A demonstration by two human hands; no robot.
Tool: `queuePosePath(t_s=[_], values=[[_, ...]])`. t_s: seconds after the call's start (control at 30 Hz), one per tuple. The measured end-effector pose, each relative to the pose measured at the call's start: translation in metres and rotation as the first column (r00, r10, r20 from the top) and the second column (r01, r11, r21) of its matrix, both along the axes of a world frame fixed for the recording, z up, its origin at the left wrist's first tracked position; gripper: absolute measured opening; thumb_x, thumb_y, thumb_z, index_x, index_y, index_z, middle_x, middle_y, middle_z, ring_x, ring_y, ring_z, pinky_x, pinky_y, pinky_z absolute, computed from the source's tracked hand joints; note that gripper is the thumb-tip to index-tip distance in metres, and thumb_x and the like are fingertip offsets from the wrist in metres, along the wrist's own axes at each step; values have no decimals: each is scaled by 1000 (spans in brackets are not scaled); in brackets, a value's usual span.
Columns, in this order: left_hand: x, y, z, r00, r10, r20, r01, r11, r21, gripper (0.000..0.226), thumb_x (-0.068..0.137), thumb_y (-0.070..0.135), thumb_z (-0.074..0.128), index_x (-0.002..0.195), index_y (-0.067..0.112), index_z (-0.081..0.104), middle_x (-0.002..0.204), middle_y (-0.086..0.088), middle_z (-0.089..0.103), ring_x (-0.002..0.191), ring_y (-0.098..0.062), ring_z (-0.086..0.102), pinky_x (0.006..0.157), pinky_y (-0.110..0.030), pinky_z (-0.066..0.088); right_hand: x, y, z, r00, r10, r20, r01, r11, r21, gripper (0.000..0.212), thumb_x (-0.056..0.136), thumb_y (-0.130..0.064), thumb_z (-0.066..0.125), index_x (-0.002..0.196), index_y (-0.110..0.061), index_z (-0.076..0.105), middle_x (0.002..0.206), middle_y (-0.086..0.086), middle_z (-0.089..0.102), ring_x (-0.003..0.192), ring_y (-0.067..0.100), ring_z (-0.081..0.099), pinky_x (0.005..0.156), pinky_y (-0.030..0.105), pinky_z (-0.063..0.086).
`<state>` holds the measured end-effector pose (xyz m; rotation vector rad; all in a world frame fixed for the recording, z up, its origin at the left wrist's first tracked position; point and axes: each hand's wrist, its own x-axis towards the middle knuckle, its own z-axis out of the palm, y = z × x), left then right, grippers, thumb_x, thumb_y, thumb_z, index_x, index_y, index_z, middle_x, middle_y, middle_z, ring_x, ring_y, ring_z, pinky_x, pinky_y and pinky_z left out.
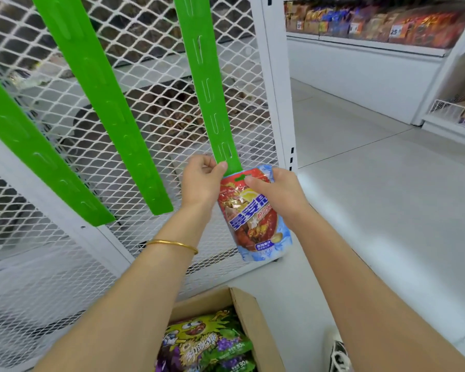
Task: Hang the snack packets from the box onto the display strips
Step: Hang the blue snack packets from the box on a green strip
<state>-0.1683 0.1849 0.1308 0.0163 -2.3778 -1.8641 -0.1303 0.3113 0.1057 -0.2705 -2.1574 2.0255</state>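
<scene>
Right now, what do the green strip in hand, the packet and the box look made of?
The green strip looks like matte plastic, with punched tabs. The packet seems glossy printed film, catching glare. The box is brown cardboard, its cut edge showing.

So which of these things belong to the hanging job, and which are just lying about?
In the job: left hand pinching the right-most green strip; right hand holding the red snack packet; cardboard box of green packets; two other green strips.
Just there: white mesh panel, stocked shelf across the aisle, bangle, shoe.
</scene>
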Motion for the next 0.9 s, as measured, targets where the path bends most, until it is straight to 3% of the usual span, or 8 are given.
queuePosePath(t_s=[0.1,0.17,0.23,0.4,0.53,0.7,0.83,0.9], values=[[5,-3,9,998,-40,55,40,999,11,22,88,12,60,72,17,46,75,-3,60,62,-12,55,56,-24,46,-4,-8,6,999,-19,-42,24,992,128,15,85,-21,65,71,-18,62,70,5,68,61,21,65,65,35,54],[7,-4,13,996,-69,64,70,998,0,24,88,11,60,70,16,45,73,-1,59,59,-9,54,50,-19,41,-8,-12,7,996,-66,-53,76,974,215,22,84,-30,65,70,-13,61,75,14,70,69,32,67,70,43,54],[9,-7,14,994,-88,66,89,996,-9,26,88,11,60,69,16,43,73,-1,58,60,-9,53,50,-18,40,-11,-14,8,993,-98,-61,111,956,273,30,82,-36,65,76,-7,62,76,13,69,72,33,66,73,49,54],[11,-11,15,993,-102,54,104,994,-24,27,87,8,60,68,14,42,77,-5,58,65,-14,53,58,-24,42,-12,-18,12,988,-140,-64,154,901,406,32,82,-39,62,67,-11,57,66,9,63,64,28,60,64,42,48],[10,-14,12,996,-74,42,74,997,-9,26,86,7,61,67,14,45,80,-8,61,70,-18,56,66,-26,48,-11,-15,4,996,-90,-9,86,903,420,33,82,-37,63,80,-4,63,76,16,69,72,34,65,69,46,52],[6,-15,5,998,-62,-26,61,997,-50,25,86,12,63,68,16,45,78,-6,60,71,-16,54,69,-26,46,-9,-7,-13,998,-28,54,3,910,414,40,85,-40,62,93,-1,55,93,15,65,83,31,61,73,43,48],[6,-14,-5,992,-113,-52,110,992,-58,22,86,9,63,73,19,48,78,-6,62,73,-15,57,63,-17,46,-5,-7,-21,996,-75,49,50,922,383,40,86,-29,65,109,-2,47,104,11,58,91,23,55,76,31,44],[9,-18,-8,986,-158,-48,155,986,-65,13,87,8,62,86,18,54,87,-3,63,78,-12,58,67,-13,49,1,-5,-28,990,-125,61,89,908,409,46,84,-25,68,115,-1,44,107,10,52,91,20,51,72,21,43]])
